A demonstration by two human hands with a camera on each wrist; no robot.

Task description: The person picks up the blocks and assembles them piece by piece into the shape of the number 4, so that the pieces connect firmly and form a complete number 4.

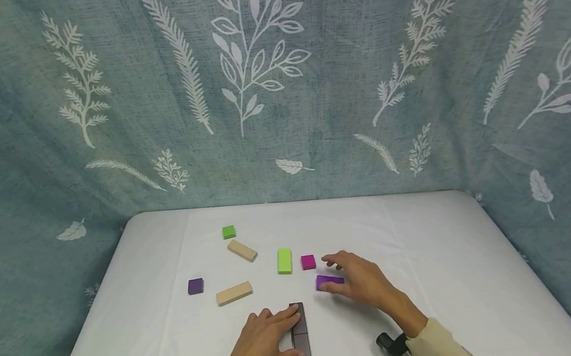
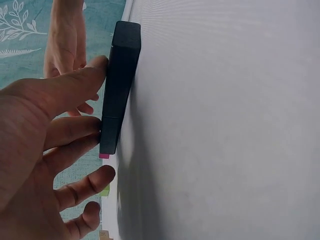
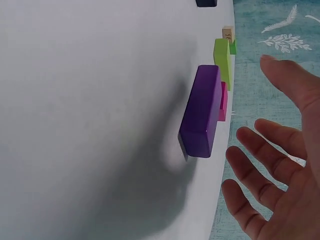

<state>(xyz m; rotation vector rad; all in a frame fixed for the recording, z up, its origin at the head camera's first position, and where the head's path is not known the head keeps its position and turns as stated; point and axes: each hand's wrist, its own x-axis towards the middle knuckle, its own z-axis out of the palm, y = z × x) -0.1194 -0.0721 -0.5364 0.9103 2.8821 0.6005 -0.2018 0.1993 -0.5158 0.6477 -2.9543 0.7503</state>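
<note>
Two dark grey-brown blocks point(image 1: 301, 342) lie end to end on the white table, forming one long bar. My left hand point(image 1: 266, 346) rests on them, its thumb on the near block and its fingertips on the far one, as the left wrist view point(image 2: 117, 75) of the dark bar also shows. My right hand point(image 1: 364, 278) hovers beside a purple block point(image 1: 329, 282), thumb and fingers spread apart. In the right wrist view, a gap shows between the fingers point(image 3: 250, 175) and the purple block point(image 3: 200, 112), which sits on the table.
A magenta block point(image 1: 308, 262) and a lime block point(image 1: 284, 261) lie beyond the hands. Farther left are two wooden blocks point(image 1: 234, 293), a green block point(image 1: 228, 232) and a dark purple block point(image 1: 195, 286). A patterned teal cloth point(image 1: 337, 160) hangs behind the table.
</note>
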